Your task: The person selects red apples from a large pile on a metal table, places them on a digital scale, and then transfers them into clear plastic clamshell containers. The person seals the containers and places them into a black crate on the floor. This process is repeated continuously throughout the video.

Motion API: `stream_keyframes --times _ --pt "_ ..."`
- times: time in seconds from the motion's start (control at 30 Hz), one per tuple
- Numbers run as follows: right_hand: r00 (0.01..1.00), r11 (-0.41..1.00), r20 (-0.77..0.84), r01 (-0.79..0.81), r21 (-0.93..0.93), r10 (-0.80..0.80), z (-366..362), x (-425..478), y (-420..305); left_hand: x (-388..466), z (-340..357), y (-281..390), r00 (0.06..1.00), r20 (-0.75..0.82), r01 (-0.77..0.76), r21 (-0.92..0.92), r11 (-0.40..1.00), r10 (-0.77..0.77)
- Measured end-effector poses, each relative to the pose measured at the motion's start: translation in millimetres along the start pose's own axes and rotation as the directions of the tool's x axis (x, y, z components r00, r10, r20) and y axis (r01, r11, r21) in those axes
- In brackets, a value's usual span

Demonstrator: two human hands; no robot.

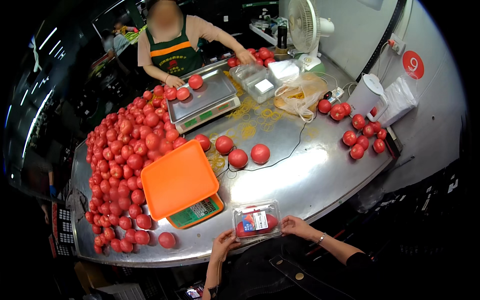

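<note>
A clear plastic clamshell box (256, 220) of tomatoes sits at the near edge of the metal table, its lid down and a printed label on top. The fingers of my left hand (225, 243) grip its left corner. On the opposite side, my right hand (297, 227) pinches the right edge. Left of the box stands an orange digital scale (180, 180); its tilted-looking tray hides part of the keypad. A loose tomato (167, 240) rests in front of that scale. Three more tomatoes (237, 158) lie beyond the box, near a thin black cable (277, 164).
A big heap of tomatoes (123, 150) covers the table's left side. Across the table, a co-worker (170, 48) reaches over a second scale (204, 90) towards clear boxes (258, 84). Rubber bands (247, 131), a plastic bag (300, 95), a kettle (365, 95) and a fan (304, 26) stand or lie beyond.
</note>
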State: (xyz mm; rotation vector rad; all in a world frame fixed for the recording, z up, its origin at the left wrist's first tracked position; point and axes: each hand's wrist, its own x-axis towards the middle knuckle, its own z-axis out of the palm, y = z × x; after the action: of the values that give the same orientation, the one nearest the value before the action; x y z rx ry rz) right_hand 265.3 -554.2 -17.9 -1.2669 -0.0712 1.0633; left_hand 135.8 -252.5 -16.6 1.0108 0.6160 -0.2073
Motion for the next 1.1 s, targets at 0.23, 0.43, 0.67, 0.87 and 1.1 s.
stream_keyframes --times 0.23,0.43,0.67,0.87,1.1 --pt "0.995 0.993 -0.049 -0.077 0.09 0.081 15 5 5 0 4 4 0.997 -0.055 0.042 -0.077 0.996 -0.046" --pt "0.987 0.986 0.038 -0.157 0.063 0.155 18 13 0 13 -3 21 0.993 -0.098 0.067 -0.041 0.997 -0.071" --pt "0.594 0.524 -0.48 -0.113 -0.844 -0.646 -140 111 -113 19 17 15 0.969 -0.229 -0.099 -0.011 0.995 0.094" --pt "0.398 0.13 -0.355 -0.492 -0.861 -0.846 -211 169 -168 69 53 36 0.954 -0.212 -0.185 0.147 0.972 0.213" --pt "0.495 0.409 -0.38 -0.054 -0.911 -0.782 -184 156 -196 132 80 48 0.879 0.032 -0.385 0.635 0.67 0.475"
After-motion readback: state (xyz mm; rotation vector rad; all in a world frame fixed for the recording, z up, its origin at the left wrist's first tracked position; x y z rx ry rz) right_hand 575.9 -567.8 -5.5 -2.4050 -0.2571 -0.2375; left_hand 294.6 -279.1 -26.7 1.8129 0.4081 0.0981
